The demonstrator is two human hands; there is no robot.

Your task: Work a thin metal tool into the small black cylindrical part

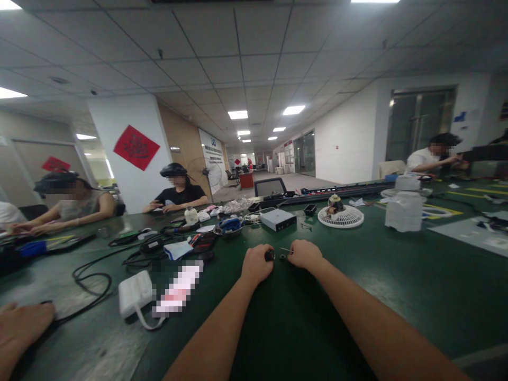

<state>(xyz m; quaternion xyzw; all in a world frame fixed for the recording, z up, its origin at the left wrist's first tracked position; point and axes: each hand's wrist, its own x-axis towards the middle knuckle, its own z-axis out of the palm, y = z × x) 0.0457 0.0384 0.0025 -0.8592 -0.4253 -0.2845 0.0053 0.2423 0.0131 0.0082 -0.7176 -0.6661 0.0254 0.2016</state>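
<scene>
Left hand curled on small black part, fingers mostly hidden. Right hand curled too, hold can't tell. Tiny dark ring sits between 2 hands, on green mat.

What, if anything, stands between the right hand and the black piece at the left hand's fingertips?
Only a small dark round part and a thin metal pin lie in the narrow gap, above the green bench top. Otherwise, nothing visible separates the right hand from the black piece at the left hand.
</scene>
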